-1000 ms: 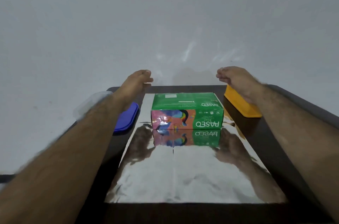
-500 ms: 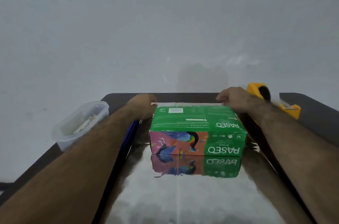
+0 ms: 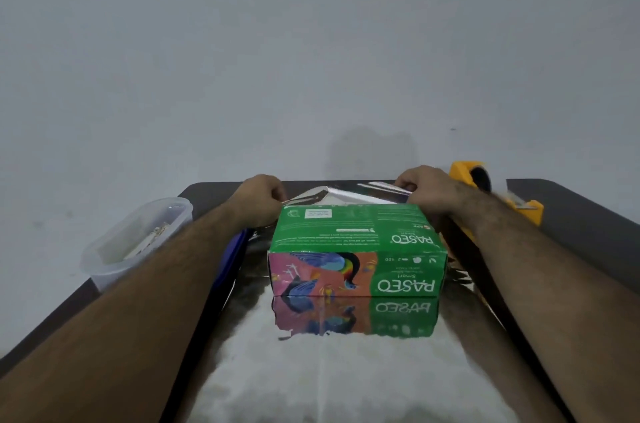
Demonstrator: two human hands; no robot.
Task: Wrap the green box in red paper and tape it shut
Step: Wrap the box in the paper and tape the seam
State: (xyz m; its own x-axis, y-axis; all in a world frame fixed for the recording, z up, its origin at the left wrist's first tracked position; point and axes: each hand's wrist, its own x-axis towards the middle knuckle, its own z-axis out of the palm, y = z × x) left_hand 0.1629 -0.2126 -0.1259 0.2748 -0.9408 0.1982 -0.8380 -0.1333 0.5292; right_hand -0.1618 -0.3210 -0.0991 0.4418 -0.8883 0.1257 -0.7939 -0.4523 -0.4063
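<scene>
Gripping the far edge of the wrapping sheet w/ both hands, person leans over a dark table. Sheet shows its silver mirror side up; red side not visible from here.

Left hand sits at 11 o'clock of the green box, fingers curled round the sheet's far-left corner, edge lifted off the table and creased. Right hand at 1 o'clock of the box, fingers curled and pinching the far-right corner. Lifted edge runs between the two hands, just behind the box's far top edge. Can't tell if it touches the box.

Box sits flat on the sheet, approx centre of table, PASEO print upside down to the wearer, near side face pink/orange w/ bird graphic. Box reflection visible in the sheet at 6 o'clock. Sheet runs out from under the box toward the person, vertical crease down the middle.

Clear plastic tub at 9 o'clock of the box, at the table's left edge, some pale bits inside, can't ID them. Blue lid lies between tub and sheet, mostly hidden by left forearm. Yellow tape dispenser at 2 o'clock, behind right wrist, partly hidden. Plain grey-white wall behind.
</scene>
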